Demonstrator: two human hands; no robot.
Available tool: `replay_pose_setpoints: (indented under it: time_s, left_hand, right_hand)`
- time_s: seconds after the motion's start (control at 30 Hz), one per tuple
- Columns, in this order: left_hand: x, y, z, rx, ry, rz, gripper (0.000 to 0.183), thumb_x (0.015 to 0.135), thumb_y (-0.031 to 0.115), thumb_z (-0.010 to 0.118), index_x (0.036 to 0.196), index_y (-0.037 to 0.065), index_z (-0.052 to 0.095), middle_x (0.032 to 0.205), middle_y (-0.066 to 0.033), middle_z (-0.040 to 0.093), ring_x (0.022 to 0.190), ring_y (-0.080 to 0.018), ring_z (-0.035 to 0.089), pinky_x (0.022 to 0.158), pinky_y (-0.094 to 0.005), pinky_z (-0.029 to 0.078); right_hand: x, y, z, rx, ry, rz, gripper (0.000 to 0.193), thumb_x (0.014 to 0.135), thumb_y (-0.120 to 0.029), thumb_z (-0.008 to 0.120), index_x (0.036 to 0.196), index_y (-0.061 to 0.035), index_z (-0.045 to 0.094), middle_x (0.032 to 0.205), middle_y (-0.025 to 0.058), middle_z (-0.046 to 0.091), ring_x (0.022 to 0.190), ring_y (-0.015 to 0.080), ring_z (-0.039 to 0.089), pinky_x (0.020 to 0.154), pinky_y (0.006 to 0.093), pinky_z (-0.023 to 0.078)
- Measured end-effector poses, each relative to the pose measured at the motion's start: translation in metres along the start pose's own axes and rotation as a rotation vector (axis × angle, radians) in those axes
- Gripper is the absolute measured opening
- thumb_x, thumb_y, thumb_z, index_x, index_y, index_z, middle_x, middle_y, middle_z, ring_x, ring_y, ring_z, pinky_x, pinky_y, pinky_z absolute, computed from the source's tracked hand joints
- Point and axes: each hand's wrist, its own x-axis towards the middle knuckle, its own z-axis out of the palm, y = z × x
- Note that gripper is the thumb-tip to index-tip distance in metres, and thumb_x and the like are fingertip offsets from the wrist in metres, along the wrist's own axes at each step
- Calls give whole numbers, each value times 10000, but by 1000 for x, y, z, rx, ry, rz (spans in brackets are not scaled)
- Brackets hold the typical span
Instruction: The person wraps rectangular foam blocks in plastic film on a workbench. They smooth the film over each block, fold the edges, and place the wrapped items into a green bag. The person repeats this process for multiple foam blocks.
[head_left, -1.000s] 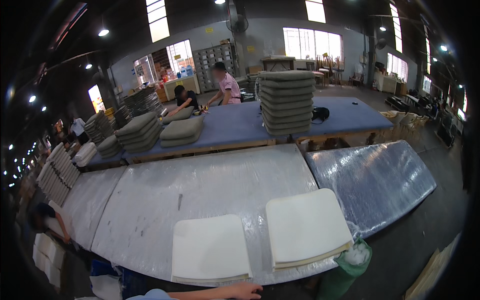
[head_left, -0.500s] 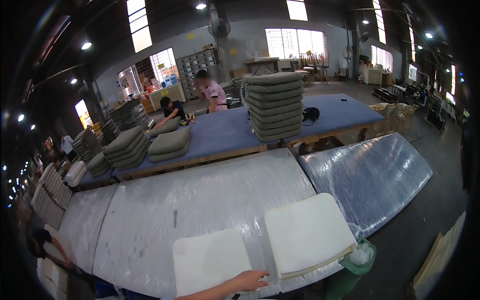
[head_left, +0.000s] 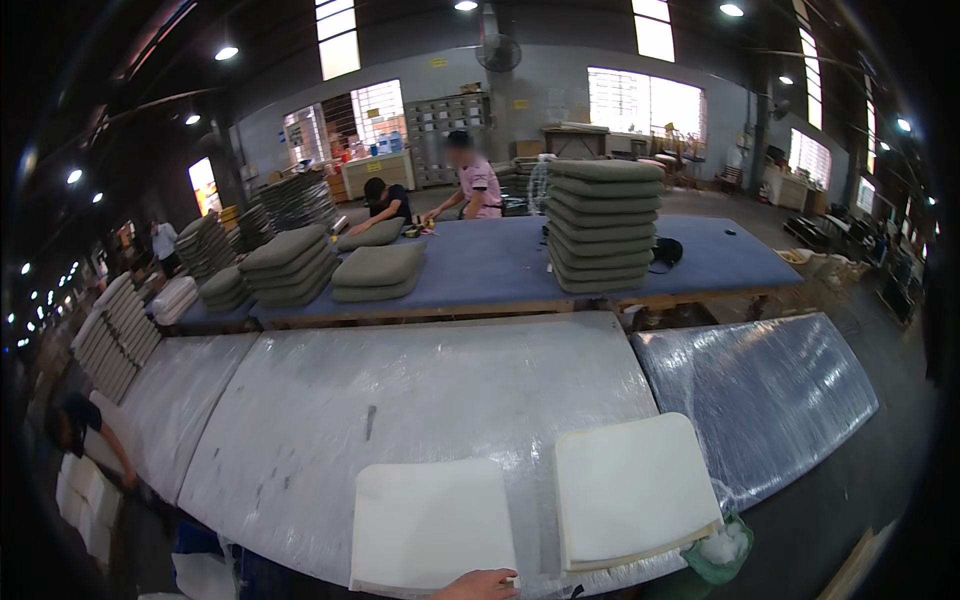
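My left hand (head_left: 476, 586) shows at the lower edge, its fingers stretched out to the right along the near right corner of a white foam cushion pad (head_left: 432, 520). The rest of that hand is cut off by the frame. That pad lies flat on a table wrapped in clear plastic (head_left: 330, 400). To its right, a second white foam pad (head_left: 636, 488) has another layer showing under its near edge. My right hand is out of the picture.
A green bag (head_left: 722, 556) with white filling hangs at the right pad's corner. Grey-green cushions (head_left: 604, 225) are stacked on the blue table (head_left: 480, 262) behind. Two people (head_left: 480, 185) work at its far side. Another person (head_left: 75, 425) bends at the left.
My left hand has drawn back toward the lower edge, and its forearm has left the picture. The view has shifted, so the background sits further right and lower. Both pads remain on the table.
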Motion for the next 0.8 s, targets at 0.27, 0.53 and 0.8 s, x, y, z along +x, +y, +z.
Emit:
replay_pose_setpoints:
  time_s: [0.27,0.53,0.8]
  left_hand:
    - [-21,-9,-16,60,73,-63,639,919,484,646,1345,11,592,1221,-257,674,1127,-402,652,977,-464,517]
    - [-5,-7,-18,33,78,4,628,915,457,645,1368,26,580,1230,-268,666,1132,-396,649,982,-460,514]
    - [11,23,-20,93,-47,-28,585,901,352,661,1393,51,562,1250,-267,659,1151,-404,643,987,-464,511]
  right_hand:
    - [-26,-60,5,-87,-226,-135,222,847,-90,546,954,10,712,797,112,671,672,224,601,584,386,509]
    - [-12,-77,13,-121,-285,-189,230,854,-104,551,974,9,711,820,121,679,700,234,612,610,389,511]
    - [2,-71,14,-119,-314,-187,239,862,-117,556,994,9,710,843,129,686,728,244,622,636,392,514]
